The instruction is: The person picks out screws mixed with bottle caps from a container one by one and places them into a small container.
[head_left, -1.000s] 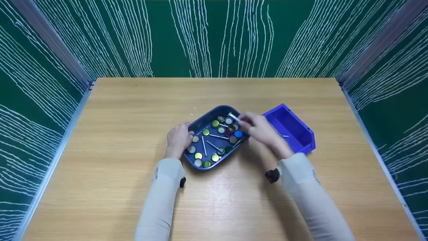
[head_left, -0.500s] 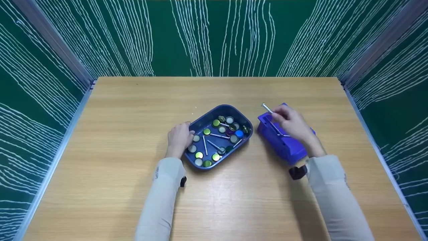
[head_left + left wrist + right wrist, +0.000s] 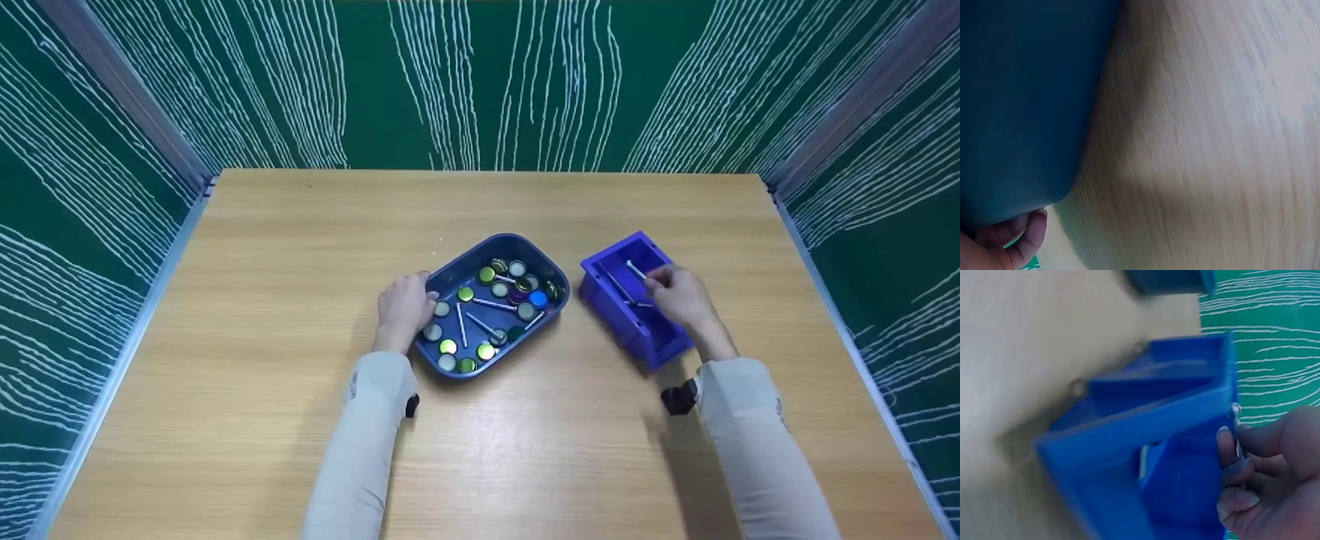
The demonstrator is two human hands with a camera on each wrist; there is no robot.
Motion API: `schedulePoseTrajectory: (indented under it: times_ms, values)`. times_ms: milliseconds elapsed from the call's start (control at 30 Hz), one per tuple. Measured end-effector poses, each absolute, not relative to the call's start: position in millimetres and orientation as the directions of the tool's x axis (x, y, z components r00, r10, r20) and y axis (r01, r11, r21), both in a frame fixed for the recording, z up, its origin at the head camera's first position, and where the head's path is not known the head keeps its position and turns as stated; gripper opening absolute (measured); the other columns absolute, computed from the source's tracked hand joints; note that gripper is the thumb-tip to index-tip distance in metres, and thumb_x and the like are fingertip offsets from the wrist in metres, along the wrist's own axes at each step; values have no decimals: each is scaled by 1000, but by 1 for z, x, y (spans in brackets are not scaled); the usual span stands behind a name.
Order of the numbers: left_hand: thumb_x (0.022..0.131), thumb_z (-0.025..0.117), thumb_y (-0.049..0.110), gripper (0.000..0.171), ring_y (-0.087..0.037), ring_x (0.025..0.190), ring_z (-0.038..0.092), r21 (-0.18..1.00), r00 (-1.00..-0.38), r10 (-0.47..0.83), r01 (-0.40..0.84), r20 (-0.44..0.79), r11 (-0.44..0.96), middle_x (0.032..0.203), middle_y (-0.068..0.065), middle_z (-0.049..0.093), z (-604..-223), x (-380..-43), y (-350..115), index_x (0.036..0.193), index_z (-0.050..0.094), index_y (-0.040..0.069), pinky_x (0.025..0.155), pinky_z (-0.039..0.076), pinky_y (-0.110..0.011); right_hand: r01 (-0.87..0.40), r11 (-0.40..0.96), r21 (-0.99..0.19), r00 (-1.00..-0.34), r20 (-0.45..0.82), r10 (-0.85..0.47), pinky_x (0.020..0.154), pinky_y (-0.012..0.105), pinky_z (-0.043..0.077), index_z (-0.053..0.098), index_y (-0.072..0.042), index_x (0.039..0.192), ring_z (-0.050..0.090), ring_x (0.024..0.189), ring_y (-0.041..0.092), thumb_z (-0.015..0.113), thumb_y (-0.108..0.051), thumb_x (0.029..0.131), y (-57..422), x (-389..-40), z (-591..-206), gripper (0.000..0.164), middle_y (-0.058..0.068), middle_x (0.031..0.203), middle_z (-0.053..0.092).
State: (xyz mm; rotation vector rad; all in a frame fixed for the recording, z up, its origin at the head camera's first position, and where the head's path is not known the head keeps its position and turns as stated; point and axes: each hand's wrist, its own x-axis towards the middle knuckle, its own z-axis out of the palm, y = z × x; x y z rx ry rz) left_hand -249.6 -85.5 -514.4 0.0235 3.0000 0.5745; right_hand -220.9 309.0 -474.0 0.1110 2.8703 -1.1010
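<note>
My left hand [image 3: 405, 307] grips the left rim of a dark blue tray [image 3: 466, 264], thumb over the edge; its curled fingers [image 3: 1030, 239] show against the wall in the left wrist view. Bottle caps [image 3: 486, 350], green, silvery and one blue, lie in the tray among several metal screws [image 3: 460, 324]. My right hand [image 3: 681, 297] pinches a screw [image 3: 634, 268] between thumb and fingers, its head end pointing away to the upper left. That hand is over the right side of a purple-blue bin [image 3: 622, 322], where more screws [image 3: 616, 283] lie.
Both containers stand on a wooden table [image 3: 495, 450], a narrow gap between them. Green panels [image 3: 480, 90] with white wavy lines enclose the back and sides, framed by metal posts [image 3: 120, 90].
My right hand has carried the screw from above the tray rightward to over the bin and lowered it there. The left hand keeps its grip on the tray.
</note>
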Motion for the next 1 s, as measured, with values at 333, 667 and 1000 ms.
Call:
schedulePoseTrajectory:
  times_ms: [333,667,1000]
  values:
    - [95,62,26,32,-40,99,69,352,-998,37,15,-55,936,113,-18,72,-516,-249,-85,123,66,10,82,54,-51,94,823,-560,-995,-66,69,93,57,44,64,12,110,60,105,46,51,-11,96,315,-216,-491,30,32,110,66]
    - [95,62,26,34,-39,99,69,350,-997,38,13,-64,937,114,-19,71,-514,-250,-85,125,65,10,82,55,-50,64,848,-526,-997,-73,30,90,55,45,62,11,114,58,100,40,46,-3,92,313,-214,-488,31,31,111,65]
    - [95,62,27,37,-39,101,69,361,-997,44,19,-63,932,116,-19,71,-514,-250,-85,128,63,10,84,55,-50,27,836,-547,-997,-72,-16,87,52,45,60,8,119,57,98,37,44,-7,97,301,-219,-457,31,29,113,64]
